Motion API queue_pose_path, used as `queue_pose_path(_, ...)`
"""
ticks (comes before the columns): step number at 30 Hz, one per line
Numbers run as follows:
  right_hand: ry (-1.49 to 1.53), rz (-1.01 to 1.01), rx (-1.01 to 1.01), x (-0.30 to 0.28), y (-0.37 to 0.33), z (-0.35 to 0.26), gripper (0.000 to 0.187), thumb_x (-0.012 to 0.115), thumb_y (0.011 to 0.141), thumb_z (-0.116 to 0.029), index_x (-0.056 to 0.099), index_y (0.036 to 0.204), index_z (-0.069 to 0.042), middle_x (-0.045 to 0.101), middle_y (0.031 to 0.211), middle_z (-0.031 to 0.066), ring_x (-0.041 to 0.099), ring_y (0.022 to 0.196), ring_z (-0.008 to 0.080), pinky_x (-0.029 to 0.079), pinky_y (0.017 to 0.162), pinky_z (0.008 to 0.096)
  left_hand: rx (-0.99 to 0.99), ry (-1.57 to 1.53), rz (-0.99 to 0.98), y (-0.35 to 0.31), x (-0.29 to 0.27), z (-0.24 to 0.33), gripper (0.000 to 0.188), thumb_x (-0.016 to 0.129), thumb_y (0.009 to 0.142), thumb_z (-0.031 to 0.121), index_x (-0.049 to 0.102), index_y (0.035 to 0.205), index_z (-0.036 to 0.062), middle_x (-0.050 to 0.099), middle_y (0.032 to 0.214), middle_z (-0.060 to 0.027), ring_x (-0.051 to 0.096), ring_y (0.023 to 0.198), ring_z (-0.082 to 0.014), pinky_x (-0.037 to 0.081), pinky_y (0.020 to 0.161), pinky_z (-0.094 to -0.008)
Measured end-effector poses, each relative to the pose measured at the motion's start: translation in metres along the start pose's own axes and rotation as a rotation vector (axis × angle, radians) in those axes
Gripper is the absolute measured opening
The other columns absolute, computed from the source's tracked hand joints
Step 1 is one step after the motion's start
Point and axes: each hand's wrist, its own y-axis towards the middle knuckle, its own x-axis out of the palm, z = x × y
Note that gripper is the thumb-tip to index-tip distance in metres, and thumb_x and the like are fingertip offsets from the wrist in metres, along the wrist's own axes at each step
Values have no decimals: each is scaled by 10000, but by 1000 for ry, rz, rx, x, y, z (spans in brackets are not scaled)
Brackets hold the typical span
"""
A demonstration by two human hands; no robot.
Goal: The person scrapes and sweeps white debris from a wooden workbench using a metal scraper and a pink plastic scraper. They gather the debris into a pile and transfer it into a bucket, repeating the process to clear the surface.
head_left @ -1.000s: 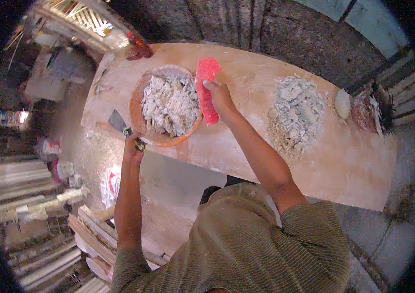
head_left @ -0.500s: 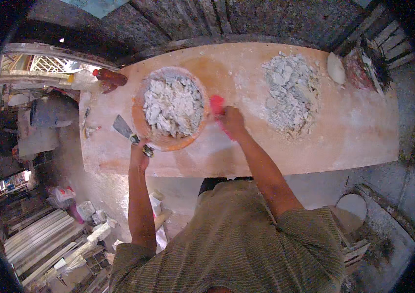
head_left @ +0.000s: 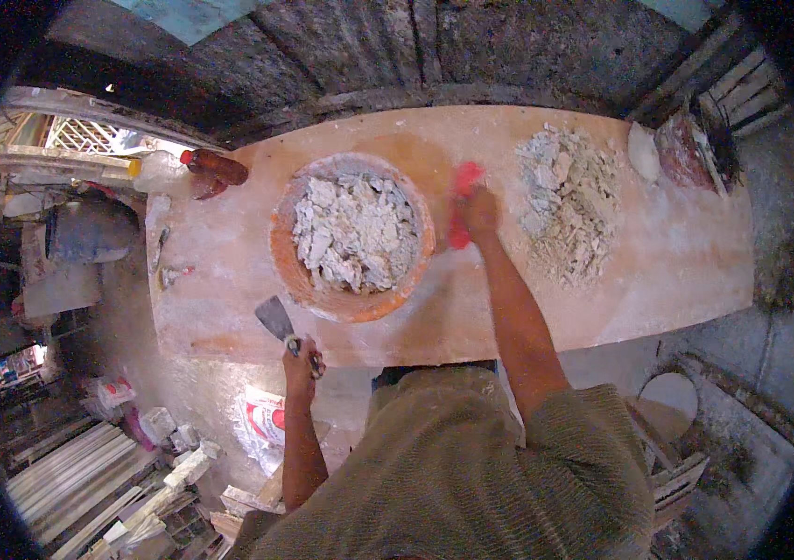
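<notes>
My left hand [head_left: 301, 366] is closed around the handle of a putty knife [head_left: 274, 318], its flat metal blade pointing up and left, just below an orange basin [head_left: 285, 252]. Whitish-grey broken lumps [head_left: 356, 233] fill the basin. To its right, my right hand [head_left: 482, 215] grips a red tool [head_left: 459, 231], smeared by motion, so its exact kind is unclear. The tool is over the table between the basin and a loose heap of pale flakes and crumbs [head_left: 569, 205].
The dusty wooden table [head_left: 677, 271] spans the view. Reddish-brown bottles [head_left: 217, 170] lie at its far left, near small tools [head_left: 171, 275]. A whitish rounded object [head_left: 642, 151] sits far right. A printed sack [head_left: 264, 420] and stacked boards [head_left: 79, 467] are on the floor at left.
My right hand and the red tool have moved right, away from the basin toward the heap. My left hand with the putty knife has come off the basin's rim toward me.
</notes>
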Motion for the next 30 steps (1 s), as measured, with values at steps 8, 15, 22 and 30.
queue_pose_path(8,116,-301,-463,17,97,-121,372,748,709,-359,647,847,-28,659,865,197,635,793,368,496,715,459,-96,525,-306,-47,10,-42,267,746,810,271,570,774,75,497,567,10,451,451,-83,371,395,-246)
queue_pose_path(15,214,6,29,57,143,-53,248,690,707,-240,642,776,-6,667,796,200,657,699,357,506,607,451,-58,424,-431,-34,63,-52,284,726,833,286,622,901,30,532,603,-10,477,457,-87,398,381,-240)
queue_pose_path(22,-220,109,-47,-100,116,94,369,626,801,-354,678,991,-43,665,933,232,648,838,392,502,732,494,13,515,-493,-45,114,-30,306,715,846,252,558,996,36,543,644,-21,478,466,-95,385,379,-262)
queue_pose_path(30,-437,178,-331,-236,254,134,300,542,856,-315,690,1053,-144,669,1022,174,655,892,357,514,803,487,-79,394,-437,-63,144,-37,254,613,915,259,459,1023,89,504,680,-13,494,507,-95,370,374,-254)
